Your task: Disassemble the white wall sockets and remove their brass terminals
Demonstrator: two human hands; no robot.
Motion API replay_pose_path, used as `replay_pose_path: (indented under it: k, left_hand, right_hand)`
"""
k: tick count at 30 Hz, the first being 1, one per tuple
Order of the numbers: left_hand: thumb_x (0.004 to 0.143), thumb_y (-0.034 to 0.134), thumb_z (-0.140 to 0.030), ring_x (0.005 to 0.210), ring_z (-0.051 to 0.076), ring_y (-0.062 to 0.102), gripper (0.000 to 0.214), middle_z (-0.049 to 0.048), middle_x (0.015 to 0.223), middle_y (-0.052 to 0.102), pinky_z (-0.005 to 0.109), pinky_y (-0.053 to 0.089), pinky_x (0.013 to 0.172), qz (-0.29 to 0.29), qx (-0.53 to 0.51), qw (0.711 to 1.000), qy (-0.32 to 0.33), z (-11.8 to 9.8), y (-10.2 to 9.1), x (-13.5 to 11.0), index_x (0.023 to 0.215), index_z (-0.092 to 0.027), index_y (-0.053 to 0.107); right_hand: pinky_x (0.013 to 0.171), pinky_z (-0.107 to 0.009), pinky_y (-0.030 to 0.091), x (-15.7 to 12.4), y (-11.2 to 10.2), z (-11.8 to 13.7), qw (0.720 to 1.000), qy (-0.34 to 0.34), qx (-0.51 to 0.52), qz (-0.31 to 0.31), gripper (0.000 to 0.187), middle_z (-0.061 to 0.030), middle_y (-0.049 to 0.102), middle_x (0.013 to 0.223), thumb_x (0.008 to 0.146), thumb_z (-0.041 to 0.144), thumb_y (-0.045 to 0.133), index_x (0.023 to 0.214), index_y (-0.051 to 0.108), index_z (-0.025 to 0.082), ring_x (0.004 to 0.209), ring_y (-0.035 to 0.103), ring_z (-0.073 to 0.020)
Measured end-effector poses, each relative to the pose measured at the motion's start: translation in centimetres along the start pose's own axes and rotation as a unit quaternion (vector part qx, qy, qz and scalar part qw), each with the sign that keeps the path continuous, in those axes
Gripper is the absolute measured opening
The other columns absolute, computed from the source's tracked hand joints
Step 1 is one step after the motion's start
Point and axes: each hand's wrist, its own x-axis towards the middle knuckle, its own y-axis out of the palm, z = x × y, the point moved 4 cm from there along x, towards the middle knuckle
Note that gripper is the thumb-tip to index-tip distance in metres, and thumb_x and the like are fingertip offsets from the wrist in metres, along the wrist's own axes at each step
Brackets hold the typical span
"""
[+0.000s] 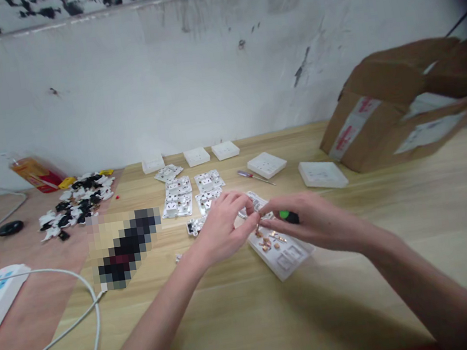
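Both my hands meet over a white plastic tray (287,267) in the middle of the table. The fingers of my left hand (225,225) pinch a small copper-coloured part (259,230), which the fingertips mostly hide. My right hand (316,221) reaches in from the other side, its fingertips close to that part. Tucked in the right hand is a screwdriver with a black and green handle (290,217); its blade cannot be made out. Several loose copper pieces (266,244) lie on the tray beneath the fingers.
Several white socket plates (178,186) stand left of the tray, with white boxes (267,164) behind. Another screwdriver (255,177) lies between. A cardboard box (384,107) is at right. At left are a heap of black and white parts (76,203), a blurred-out dark object (129,250) and a cable (88,288).
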Motion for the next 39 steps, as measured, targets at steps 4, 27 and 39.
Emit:
replay_pose_path:
  k: [4,27,39]
  left_hand:
    - [0.096,0.049,-0.028,0.106,0.020,0.054,0.013,0.0044,0.109,0.063,0.036,0.038,0.098,0.021,-0.001,1.000,0.009,-0.7,1.5,0.6,0.088,-0.020,0.055]
    - [0.096,0.049,-0.032,0.111,0.021,0.051,0.017,0.0047,0.116,0.059,0.037,0.041,0.098,0.139,0.017,0.990,0.010,-0.1,3.6,-0.3,0.097,-0.022,0.062]
    - [0.099,0.042,-0.030,0.114,0.022,0.049,0.023,0.0054,0.117,0.059,0.040,0.039,0.100,0.143,0.055,0.988,0.011,0.2,4.1,-0.8,0.096,-0.021,0.063]
  right_hand:
    - [0.060,-0.025,0.037,-0.9,-0.1,-1.3,0.999,0.007,0.052,-0.011,0.029,-0.0006,0.068,0.076,0.093,0.043,0.050,0.091,0.069,0.021,0.065,0.056,-0.0125]
    - [0.067,-0.025,0.039,-2.5,0.7,-3.4,0.999,-0.026,0.047,0.000,0.024,-0.0051,0.072,0.090,0.092,0.035,0.053,0.099,0.071,0.021,0.078,0.063,-0.0153]
    - [0.068,-0.025,0.041,-2.5,1.5,-3.6,1.000,-0.009,0.002,0.022,0.020,-0.0046,0.073,0.090,0.091,0.032,0.053,0.094,0.071,0.022,0.080,0.065,-0.0163]
